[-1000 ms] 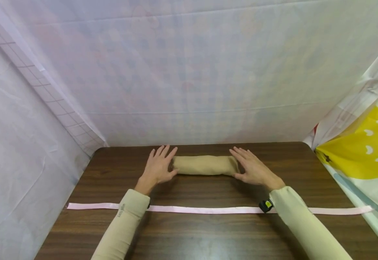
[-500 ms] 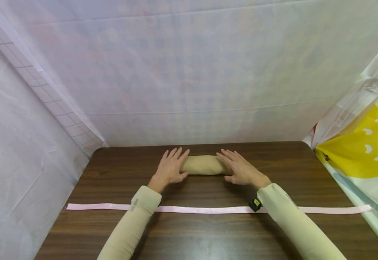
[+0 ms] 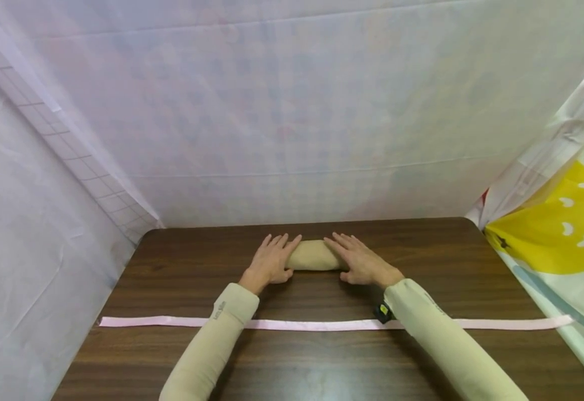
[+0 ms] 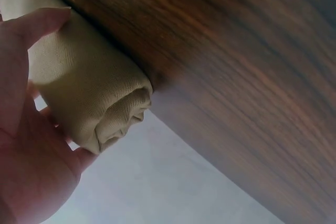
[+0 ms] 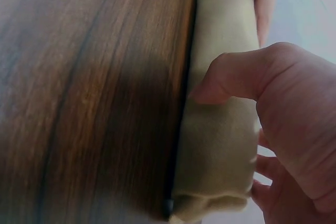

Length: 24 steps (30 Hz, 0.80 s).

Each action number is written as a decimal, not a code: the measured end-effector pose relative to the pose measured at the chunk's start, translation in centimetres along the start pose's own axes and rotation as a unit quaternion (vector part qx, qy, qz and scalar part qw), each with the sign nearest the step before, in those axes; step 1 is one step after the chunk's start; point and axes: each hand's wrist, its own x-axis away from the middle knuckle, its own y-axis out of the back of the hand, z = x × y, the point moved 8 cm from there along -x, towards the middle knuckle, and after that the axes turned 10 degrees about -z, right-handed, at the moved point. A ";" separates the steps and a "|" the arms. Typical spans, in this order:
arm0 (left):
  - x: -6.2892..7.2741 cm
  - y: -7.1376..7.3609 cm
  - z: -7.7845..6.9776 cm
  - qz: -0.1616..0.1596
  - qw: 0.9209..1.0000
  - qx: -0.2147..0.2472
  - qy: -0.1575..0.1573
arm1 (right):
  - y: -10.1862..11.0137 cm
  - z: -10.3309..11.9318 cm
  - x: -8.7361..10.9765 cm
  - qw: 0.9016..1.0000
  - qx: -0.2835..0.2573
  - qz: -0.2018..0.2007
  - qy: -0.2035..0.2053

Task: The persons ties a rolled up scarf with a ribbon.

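A rolled khaki cloth (image 3: 314,255) lies crosswise near the far edge of the dark wooden table (image 3: 317,362). My left hand (image 3: 269,259) holds its left part, thumb on the near side and fingers over the far side. In the left wrist view, the folded layers at the roll's end (image 4: 121,119) stick out past the hand. My right hand (image 3: 359,260) holds the right part the same way, its thumb lying across the roll in the right wrist view. From the head, both hands cover the roll's ends; some fingers are hidden behind it.
A pink tape strip (image 3: 317,325) runs across the table under the forearms. White sheeting (image 3: 292,111) hangs close behind the far edge. At the right hangs a cloth with a yellow patch (image 3: 558,228). A black wrist device (image 3: 383,313) sits at the right cuff.
Both hands have moved inward along the roll from its two ends, closer together, leaving a shorter stretch of cloth visible between them. The roll stays in about the same place.
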 end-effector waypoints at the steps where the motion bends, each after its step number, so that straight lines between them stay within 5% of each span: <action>1: 0.0 -0.1 0.0 0.001 1.000 -0.001 0.000 | -0.2 0.0 -0.1 1.000 0.003 0.002 0.002; 13: -0.7 -0.8 -0.2 0.044 0.999 -0.012 0.024 | -1.2 -0.2 -0.8 0.999 0.044 0.030 -0.013; 24: -1.3 -1.2 0.0 0.039 0.999 -0.030 0.014 | -2.0 -0.5 -1.7 0.997 0.065 0.045 -0.016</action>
